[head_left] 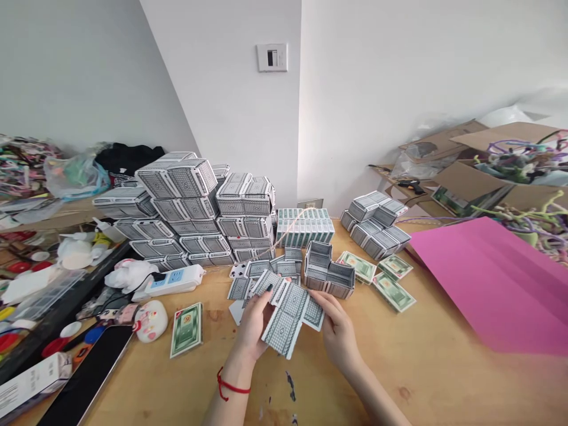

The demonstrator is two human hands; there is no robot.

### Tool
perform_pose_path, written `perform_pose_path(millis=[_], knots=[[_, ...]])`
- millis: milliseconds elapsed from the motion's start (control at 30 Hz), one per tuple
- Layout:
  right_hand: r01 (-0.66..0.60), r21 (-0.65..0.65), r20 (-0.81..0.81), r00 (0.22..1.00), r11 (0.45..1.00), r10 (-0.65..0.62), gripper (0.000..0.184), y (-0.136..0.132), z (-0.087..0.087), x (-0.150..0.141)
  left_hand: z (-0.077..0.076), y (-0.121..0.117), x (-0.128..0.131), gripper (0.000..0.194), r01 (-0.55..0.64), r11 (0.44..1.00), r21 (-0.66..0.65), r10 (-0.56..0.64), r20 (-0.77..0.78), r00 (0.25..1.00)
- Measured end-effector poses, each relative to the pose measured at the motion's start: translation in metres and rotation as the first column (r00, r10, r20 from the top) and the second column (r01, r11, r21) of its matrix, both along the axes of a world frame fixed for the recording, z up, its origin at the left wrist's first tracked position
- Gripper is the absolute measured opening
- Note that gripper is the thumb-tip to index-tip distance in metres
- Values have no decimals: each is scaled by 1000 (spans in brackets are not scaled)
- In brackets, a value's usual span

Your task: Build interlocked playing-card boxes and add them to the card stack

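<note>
Inwardly angled, left hand (252, 326) and right hand (339, 332) hold cards (284, 326).

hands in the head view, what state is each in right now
Left hand: closed, holding the patterned card piece.
Right hand: closed, holding a card at the piece's right edge.

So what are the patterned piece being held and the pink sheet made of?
Patterned piece: apparently printed card, probably smooth-coated, from the crisp card-back pattern and thin edges.
Pink sheet: likely paper or thin card, matte-looking, with straight edges and no strong glare.
</note>
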State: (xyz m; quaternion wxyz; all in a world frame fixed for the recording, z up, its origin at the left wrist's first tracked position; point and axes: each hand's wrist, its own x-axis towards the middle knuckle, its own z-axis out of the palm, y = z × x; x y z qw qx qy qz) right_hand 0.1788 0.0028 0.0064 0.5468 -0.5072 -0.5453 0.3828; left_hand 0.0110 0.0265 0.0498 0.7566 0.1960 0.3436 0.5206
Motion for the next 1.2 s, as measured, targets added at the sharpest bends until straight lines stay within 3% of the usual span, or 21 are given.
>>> perform_pose_path(millis=[100,167,233,333,567,900,1067,1200], knots=[[-58,-182,-285,959,982,4,46,0,4,-2,-3,2,4,27,-87,995,-39,85,-71,994],[-175,-268,-496,868,948,20,52,1,7,-2,-6,2,6,22,-146,988,-58,138,-124,983],[-276,-295,-591,805,915,52,49,1,12,-2,-10,3,5,21,-203,975,-84,185,-187,965],[-293,-316,-538,839,902,83,42,2,16,-1,-20,4,2,28,-206,974,-97,170,-293,941],[-252,-306,-489,869,918,75,39,7,12,2,-31,4,-4,29,-39,999,19,44,-467,883],[-222,-337,-481,876,915,35,34,11,9,13,-21,3,0,17,-97,991,94,128,-442,888],[-222,-343,-485,874,913,30,35,11,10,15,-12,2,0,19,-97,995,27,101,-349,932],[-235,-346,-421,904,908,73,35,11,11,17,-13,3,-5,23,-53,998,-37,36,-358,933]])
